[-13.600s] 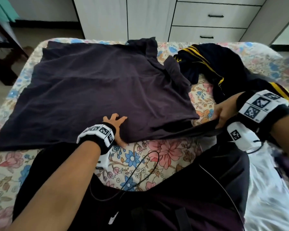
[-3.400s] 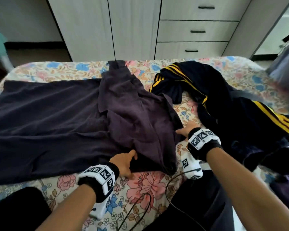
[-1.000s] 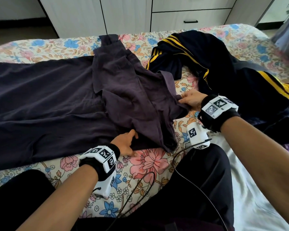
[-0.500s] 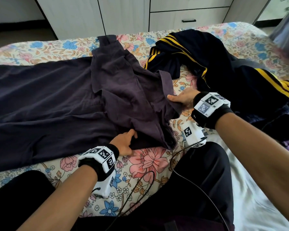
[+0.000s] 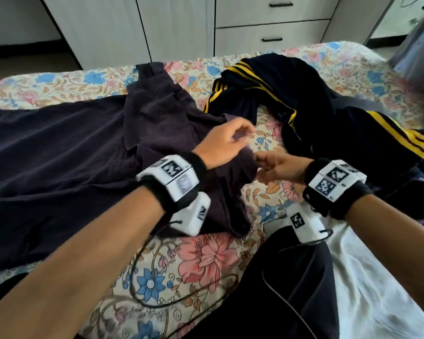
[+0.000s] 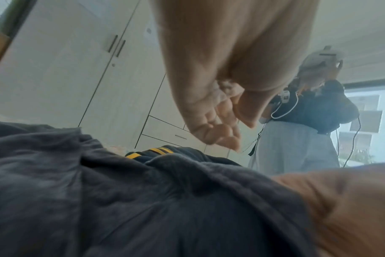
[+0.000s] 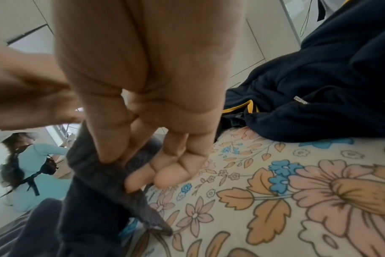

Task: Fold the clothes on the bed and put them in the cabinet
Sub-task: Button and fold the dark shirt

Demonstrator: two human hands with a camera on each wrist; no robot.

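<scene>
Apparently right-hand fingers (image 7: 141, 180) on shirt hem (image 7: 112, 175)

floral bed (image 5: 206, 260) bears purple shirt (image 5: 59, 167), striped navy garment (image 5: 328, 113).

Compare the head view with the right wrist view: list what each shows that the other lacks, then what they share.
Only the head view shows the white cabinet drawers, both wristbands, and the dark shirt spread wide across the bed, with the left hand above it.

Only the right wrist view shows the right hand pinching the shirt's hem, and a person in a light blue top behind it.

Both show the shirt, the right hand, the floral bedsheet and the yellow-striped navy garment.
</scene>
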